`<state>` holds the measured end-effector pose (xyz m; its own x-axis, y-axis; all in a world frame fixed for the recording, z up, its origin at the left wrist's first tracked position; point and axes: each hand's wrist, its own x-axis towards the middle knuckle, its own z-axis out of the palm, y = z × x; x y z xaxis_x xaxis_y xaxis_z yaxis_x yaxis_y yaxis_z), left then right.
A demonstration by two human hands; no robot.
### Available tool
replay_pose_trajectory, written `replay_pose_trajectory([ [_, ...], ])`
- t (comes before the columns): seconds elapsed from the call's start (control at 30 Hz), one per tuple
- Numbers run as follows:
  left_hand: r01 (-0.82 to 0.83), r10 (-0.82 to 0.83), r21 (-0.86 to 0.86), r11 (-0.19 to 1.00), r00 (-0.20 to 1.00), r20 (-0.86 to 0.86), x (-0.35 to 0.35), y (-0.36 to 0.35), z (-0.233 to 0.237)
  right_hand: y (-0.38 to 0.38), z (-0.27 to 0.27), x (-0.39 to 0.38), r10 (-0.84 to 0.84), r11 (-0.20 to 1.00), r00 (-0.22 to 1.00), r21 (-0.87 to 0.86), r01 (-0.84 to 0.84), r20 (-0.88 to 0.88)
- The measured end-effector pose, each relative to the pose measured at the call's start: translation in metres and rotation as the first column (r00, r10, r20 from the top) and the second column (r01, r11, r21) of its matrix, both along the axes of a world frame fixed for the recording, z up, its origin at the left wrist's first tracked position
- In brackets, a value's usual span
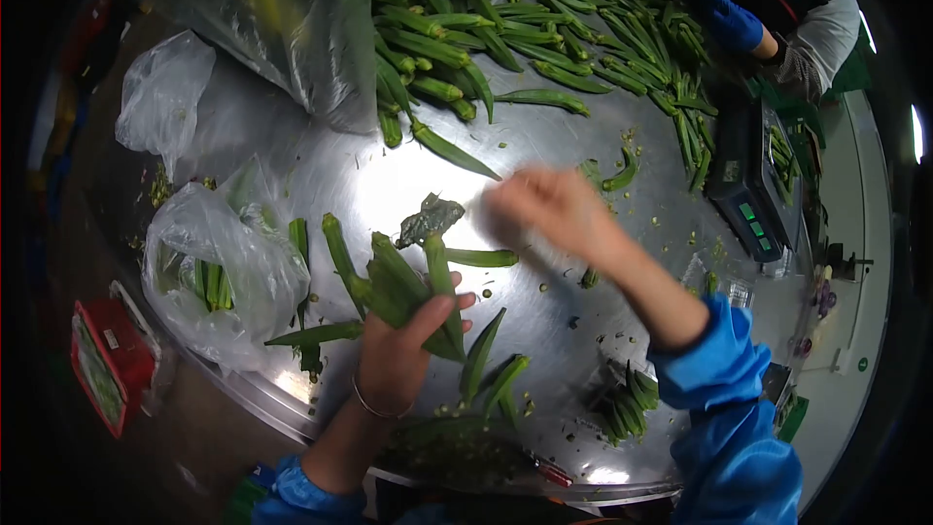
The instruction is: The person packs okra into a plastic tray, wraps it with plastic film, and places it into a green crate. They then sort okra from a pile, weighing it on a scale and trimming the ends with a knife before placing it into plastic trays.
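Observation:
Several green okra pods (398, 284) lie in my left hand (400, 350), its fingers wrapped round them above the metal table. My right hand (539, 209) is raised to the right of them, smeared by motion, and whether it holds anything cannot be made out. Just beyond the held pods lies a dark crumpled leaf (430, 220). A single pod (455, 151) points toward my right hand from the large okra heap (544, 29). Loose pods (481, 355) rest near my left hand on the table.
At the left sits a clear plastic bag (228, 272) with okra inside, below another crumpled bag (165, 97). A large clear sheet (321, 58) hangs at upper left. A scale (753, 185) stands at right. Another person's blue-gloved hand (729, 19) is at upper right. A red scale (112, 360) is at lower left.

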<state>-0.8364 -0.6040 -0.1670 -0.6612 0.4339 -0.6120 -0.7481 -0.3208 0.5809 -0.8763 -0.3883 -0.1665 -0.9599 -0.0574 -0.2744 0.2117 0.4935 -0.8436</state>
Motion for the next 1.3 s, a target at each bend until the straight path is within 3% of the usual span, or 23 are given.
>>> replay_pose_trajectory([
  [0.03,-0.007,0.007,0.016,1.0,1.0,-0.006,0.004,-0.001,0.001,0.018,-0.012,-0.025,-0.056,0.938,0.97,0.32,0.132,-0.237],
  [0.07,0.002,-0.001,0.013,1.0,1.0,-0.018,0.008,-0.002,0.003,0.04,-0.034,-0.048,0.071,0.837,0.838,0.489,0.245,-0.54],
  [0.13,-0.086,0.068,0.179,0.98,0.992,0.108,0.012,-0.007,0.005,0.056,-0.046,-0.071,0.02,0.819,0.863,0.503,0.275,-0.505],
  [0.2,-0.071,0.045,0.193,0.979,0.99,0.136,0.014,-0.013,0.0,0.067,-0.059,-0.081,0.193,0.574,0.937,0.808,0.132,-0.29],
  [0.33,-0.108,0.079,0.22,0.969,0.987,0.138,0.013,-0.017,-0.02,0.031,-0.04,-0.034,0.149,0.855,0.809,0.485,0.183,-0.568],
  [0.37,-0.18,0.125,0.266,0.947,0.97,0.209,0.009,-0.014,-0.021,0.013,-0.024,-0.012,0.211,0.91,0.784,0.409,0.06,-0.584],
  [0.4,-0.252,0.167,0.302,0.92,0.945,0.279,0.004,-0.011,-0.022,-0.013,0.008,0.007,0.214,0.9,0.97,0.408,-0.15,-0.116],
  [0.43,-0.262,0.163,0.341,0.903,0.942,0.292,0.0,-0.008,-0.021,-0.017,0.002,0.011,0.476,0.879,0.872,0.056,-0.473,-0.115],
  [0.47,-0.265,0.168,0.333,0.905,0.942,0.292,-0.003,-0.006,-0.025,-0.033,0.001,0.026,0.427,0.898,0.6,0.238,-0.37,-0.677],
  [0.53,-0.063,0.03,0.3,0.952,0.993,0.113,-0.007,-0.005,-0.034,-0.018,0.011,0.013,0.449,0.888,0.85,0.029,-0.46,-0.276],
  [0.57,-0.098,0.063,0.291,0.952,0.99,0.126,-0.005,-0.001,-0.032,0.009,-0.025,0.011,0.226,0.971,0.822,0.187,-0.148,-0.523],
  [0.6,-0.104,0.07,0.272,0.957,0.989,0.132,-0.004,0.0,-0.03,0.024,-0.015,-0.012,0.029,0.944,0.901,0.308,0.118,-0.433],
  [0.63,-0.096,0.06,0.35,0.932,0.992,0.114,-0.003,0.001,-0.029,0.067,-0.05,-0.046,0.109,0.854,0.761,0.452,0.258,-0.64],
  [0.67,-0.084,0.051,0.427,0.9,0.995,0.088,-0.004,0.002,-0.028,0.093,-0.061,-0.064,0.092,0.707,0.829,0.622,0.336,-0.552],
  [0.77,-0.052,0.027,0.402,0.914,0.997,0.066,-0.009,0.008,-0.021,0.119,-0.07,-0.089,-0.005,0.396,0.955,0.877,0.274,-0.296],
  [0.87,-0.014,-0.01,0.35,0.937,0.998,0.066,-0.007,0.011,-0.018,0.12,-0.061,-0.079,0.004,0.448,0.977,0.874,0.189,-0.214],
  [0.9,-0.013,-0.002,0.368,0.93,0.999,0.042,-0.007,0.013,-0.015,0.118,-0.054,-0.071,-0.021,0.611,0.989,0.781,0.131,-0.149],
  [0.93,-0.012,0.007,0.392,0.92,1.0,0.015,-0.007,0.015,-0.011,0.115,-0.045,-0.055,-0.149,0.925,0.987,0.344,0.161,-0.063],
  [0.97,0.042,-0.029,0.395,0.918,0.999,-0.038,-0.008,0.016,-0.012,0.094,-0.018,-0.031,-0.299,0.954,0.949,0.005,0.3,0.099],
  [1.0,0.046,-0.033,0.407,0.912,0.999,-0.04,-0.008,0.018,-0.009,0.082,-0.002,-0.005,-0.323,0.739,0.882,-0.491,0.461,0.342],
  [1.03,0.051,-0.038,0.411,0.91,0.998,-0.04,-0.006,0.021,-0.005,0.072,0.018,0.023,-0.161,0.434,0.877,-0.766,0.475,0.453],
  [1.13,0.05,-0.056,0.471,0.881,0.998,-0.001,0.006,0.03,0.003,0.053,0.042,0.096,-0.095,0.076,0.878,-0.876,0.477,0.47],
  [1.3,0.229,-0.244,0.426,0.875,0.97,-0.02,0.033,0.039,0.028,0.055,0.07,0.178,-0.185,-0.089,0.893,-0.912,0.401,0.41],
])
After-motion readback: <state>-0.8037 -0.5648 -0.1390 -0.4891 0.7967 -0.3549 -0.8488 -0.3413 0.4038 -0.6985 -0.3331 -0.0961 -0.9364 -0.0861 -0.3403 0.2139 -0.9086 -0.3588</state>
